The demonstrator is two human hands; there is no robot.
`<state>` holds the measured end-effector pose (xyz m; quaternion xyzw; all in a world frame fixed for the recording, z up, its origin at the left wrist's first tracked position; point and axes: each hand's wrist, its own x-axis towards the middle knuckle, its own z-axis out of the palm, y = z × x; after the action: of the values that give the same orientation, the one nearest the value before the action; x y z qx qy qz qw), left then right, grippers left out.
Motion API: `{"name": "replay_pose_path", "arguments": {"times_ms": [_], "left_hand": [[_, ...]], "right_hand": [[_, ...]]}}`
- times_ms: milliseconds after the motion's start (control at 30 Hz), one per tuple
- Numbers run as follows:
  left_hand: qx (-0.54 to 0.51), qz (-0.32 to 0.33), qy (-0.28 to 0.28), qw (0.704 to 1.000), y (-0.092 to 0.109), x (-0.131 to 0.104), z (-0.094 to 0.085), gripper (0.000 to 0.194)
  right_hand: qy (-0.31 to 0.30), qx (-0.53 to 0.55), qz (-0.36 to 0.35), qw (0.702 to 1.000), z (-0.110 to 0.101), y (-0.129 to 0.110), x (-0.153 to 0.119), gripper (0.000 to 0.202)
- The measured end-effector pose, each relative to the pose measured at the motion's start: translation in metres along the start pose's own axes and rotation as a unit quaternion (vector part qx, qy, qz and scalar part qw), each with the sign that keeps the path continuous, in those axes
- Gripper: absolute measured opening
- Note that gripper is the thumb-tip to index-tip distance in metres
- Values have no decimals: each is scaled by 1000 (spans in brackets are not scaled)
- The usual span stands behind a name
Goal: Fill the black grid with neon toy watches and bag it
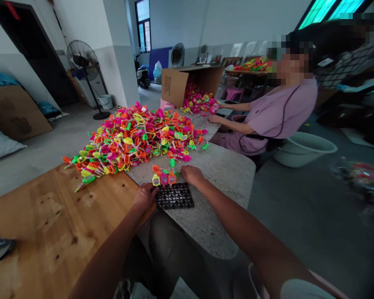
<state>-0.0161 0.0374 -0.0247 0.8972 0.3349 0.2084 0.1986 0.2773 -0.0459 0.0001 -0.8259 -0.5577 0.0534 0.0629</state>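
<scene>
A black plastic grid tray (174,197) lies at the near edge of the grey stone-patterned tabletop. Along its far side sit three bright toy watches: a yellow one (156,180), a pink one (164,179) and an orange one (172,177). My left hand (144,197) is closed at the tray's left corner, close to the yellow watch. At the far right corner, my right hand (192,175) has its fingers curled together, with a green toy watch (176,175) at the fingertips. The exact grip there is partly hidden.
A large heap of colourful toy watches (137,137) spreads beyond the tray, over both the grey top and the wooden table (50,224). Behind it, a cardboard box (174,87) spills more. A seated co-worker (274,108) is at the right, near a pale tub (305,149).
</scene>
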Motion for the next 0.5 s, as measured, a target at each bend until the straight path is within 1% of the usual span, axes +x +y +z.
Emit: {"name": "replay_pose_path", "arguments": {"times_ms": [67, 133, 200, 233, 267, 333, 400, 433, 467, 500], "left_hand": [[1, -2, 2, 1000, -1, 0, 1, 24], [0, -4, 3, 1000, -2, 1, 1, 25], [-2, -2, 1, 1000, -2, 1, 1, 26], [-5, 0, 0, 1000, -2, 1, 1, 26], [-7, 1, -1, 1000, -2, 1, 0, 25], [-12, 3, -2, 1000, -1, 1, 0, 25], [-15, 1, -1, 1000, -1, 1, -1, 25], [-15, -1, -1, 1000, -1, 1, -1, 25], [-15, -3, -1, 1000, -1, 1, -1, 24], [-15, -4, -2, 1000, -1, 1, -1, 24]], "right_hand": [[5, -8, 1, 1000, -2, 0, -8, 28], [13, 21, 19, 1000, -4, 0, -16, 22], [24, 109, 59, 992, -5, -3, -23, 15], [21, 178, 79, 981, -4, -7, -27, 11], [9, 255, 94, 962, -3, -11, -31, 9], [-27, 408, 103, 907, 1, -21, -36, 15], [-57, 510, 102, 852, 5, -32, -40, 19], [-65, 536, 103, 836, 7, -36, -40, 18], [-71, 547, 103, 827, 9, -40, -40, 18], [-79, 549, 102, 826, 10, -43, -40, 18]]}}
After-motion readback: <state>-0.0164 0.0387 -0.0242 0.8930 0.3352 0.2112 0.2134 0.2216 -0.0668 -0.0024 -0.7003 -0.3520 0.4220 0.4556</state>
